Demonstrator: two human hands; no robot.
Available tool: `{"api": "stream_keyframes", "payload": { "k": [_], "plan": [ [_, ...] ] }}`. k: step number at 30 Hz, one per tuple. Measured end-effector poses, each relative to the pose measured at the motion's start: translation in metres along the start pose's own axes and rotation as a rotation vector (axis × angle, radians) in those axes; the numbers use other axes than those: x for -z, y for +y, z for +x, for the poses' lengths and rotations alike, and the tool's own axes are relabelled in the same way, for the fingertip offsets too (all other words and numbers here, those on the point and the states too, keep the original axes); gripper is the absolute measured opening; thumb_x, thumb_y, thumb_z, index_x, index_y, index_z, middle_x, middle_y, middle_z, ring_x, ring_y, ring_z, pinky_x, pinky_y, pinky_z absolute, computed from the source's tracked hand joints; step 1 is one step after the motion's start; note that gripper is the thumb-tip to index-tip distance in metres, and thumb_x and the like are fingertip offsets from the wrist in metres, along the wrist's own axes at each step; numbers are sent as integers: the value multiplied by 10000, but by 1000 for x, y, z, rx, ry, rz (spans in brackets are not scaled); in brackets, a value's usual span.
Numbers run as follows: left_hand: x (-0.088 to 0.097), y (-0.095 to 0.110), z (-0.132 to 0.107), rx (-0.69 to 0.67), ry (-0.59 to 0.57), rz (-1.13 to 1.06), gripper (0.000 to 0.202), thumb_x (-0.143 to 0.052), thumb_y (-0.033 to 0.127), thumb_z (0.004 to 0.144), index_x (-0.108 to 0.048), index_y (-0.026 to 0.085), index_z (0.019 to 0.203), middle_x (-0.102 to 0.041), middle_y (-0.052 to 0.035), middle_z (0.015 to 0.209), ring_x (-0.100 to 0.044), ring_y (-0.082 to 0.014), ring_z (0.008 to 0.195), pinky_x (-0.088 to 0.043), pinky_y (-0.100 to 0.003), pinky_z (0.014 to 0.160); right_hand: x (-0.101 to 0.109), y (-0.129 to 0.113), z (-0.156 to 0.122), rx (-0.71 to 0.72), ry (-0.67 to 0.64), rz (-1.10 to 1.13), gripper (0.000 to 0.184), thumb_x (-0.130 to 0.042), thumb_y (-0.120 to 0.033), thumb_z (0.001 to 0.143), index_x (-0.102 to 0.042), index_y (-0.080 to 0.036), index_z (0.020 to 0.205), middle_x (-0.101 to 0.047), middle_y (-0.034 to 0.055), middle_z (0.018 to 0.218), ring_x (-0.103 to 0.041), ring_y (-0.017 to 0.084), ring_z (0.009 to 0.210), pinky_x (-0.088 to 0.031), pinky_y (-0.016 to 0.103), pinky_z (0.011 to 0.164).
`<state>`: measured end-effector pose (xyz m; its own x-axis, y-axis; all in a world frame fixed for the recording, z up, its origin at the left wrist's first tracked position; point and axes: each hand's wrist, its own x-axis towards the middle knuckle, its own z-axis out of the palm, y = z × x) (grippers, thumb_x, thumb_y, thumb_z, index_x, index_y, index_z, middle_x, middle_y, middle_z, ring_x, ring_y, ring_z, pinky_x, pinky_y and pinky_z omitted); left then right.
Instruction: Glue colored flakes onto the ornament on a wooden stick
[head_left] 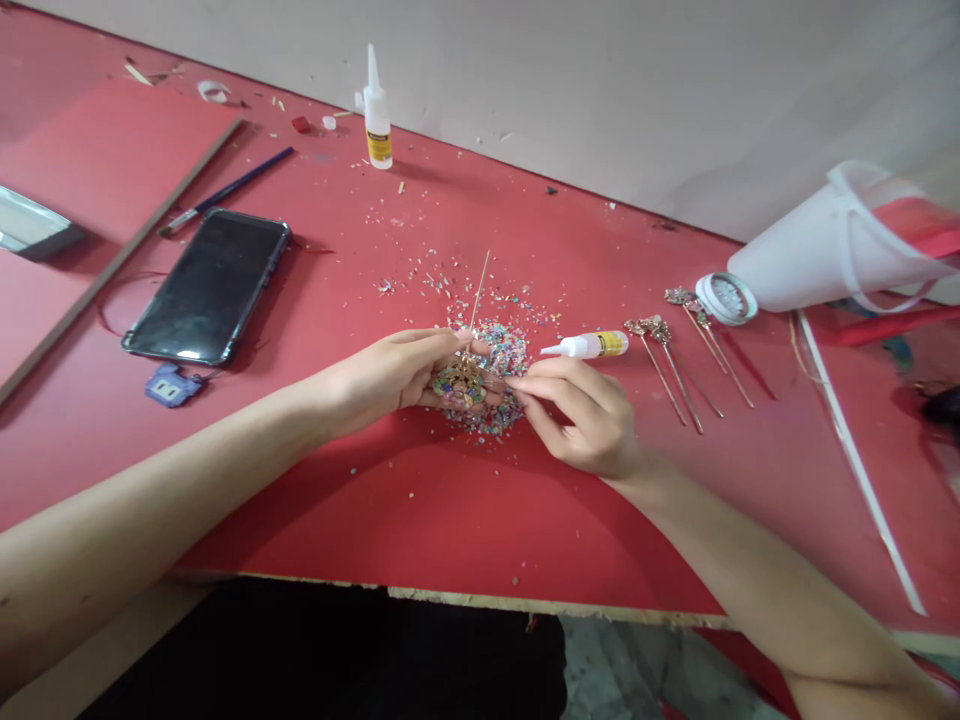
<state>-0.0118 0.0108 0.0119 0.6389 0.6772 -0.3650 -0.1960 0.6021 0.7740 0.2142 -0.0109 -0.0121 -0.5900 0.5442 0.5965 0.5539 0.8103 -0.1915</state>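
A gold hairpin (459, 384) lies across my left hand (397, 375), its ornate head set with green, blue and purple bits and its thin stem pointing away from me. The thumb of that hand presses on it near the base of the stem. At the right edge of the ornament is my right hand (589, 412), thumb and fingertips pinched together; what is between them is too small to make out. Beneath both hands spreads a pile of colourful shell-like chips (504, 345). Just beyond my right hand, a small glue bottle (604, 345) with a yellow label lies on its side.
Several more hairpins (664, 345) lie at right, near a white bucket (802, 245) and a round white-rimmed container (726, 298). Another glue bottle (378, 125) stands by the wall. At left are a phone (210, 285), a paintbrush (236, 190) and a wooden strip (124, 255) on the red table (360, 530).
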Motion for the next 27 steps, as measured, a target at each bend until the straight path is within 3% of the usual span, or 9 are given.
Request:
{"api": "stream_keyframes", "payload": {
  "k": [27],
  "plan": [
    [0,1,1,-5,-11,-22,358,-413,308,940,-541,90,1193,-673,-149,1092,-657,-205,959,-486,-360,913,0,0,-1,-4,0,15,300,-586,-62,778,-594,-195,1046,-625,41,902,-618,152,822,-543,303,749]
  ]
}}
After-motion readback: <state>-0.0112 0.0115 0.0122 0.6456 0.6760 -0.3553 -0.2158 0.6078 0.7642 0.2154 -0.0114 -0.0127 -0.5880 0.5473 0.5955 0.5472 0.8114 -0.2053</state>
